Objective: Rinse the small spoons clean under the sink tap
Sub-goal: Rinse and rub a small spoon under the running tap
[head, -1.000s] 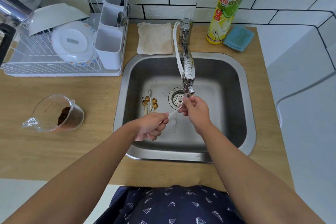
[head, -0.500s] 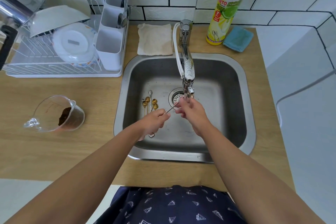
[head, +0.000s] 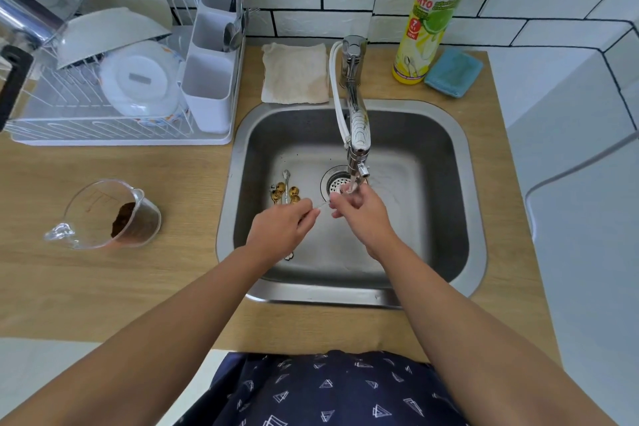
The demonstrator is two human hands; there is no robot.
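steel spoon [head: 320,205] is getting rinsed under the tap [head: 358,135]: left hand [head: 280,230] pinching its handle, right hand [head: 359,209] rubbing its bowl. gold spoons [head: 285,192] are lying unrinsed, judging, in the sink [head: 432,156].

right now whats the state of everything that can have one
tap: running
left hand: pinches spoon handle
right hand: holds spoon's other end under the water
spoon: held between both hands
other spoons: lying on sink floor, by the drain
cup: upright, brown residue inside
bottle: upright
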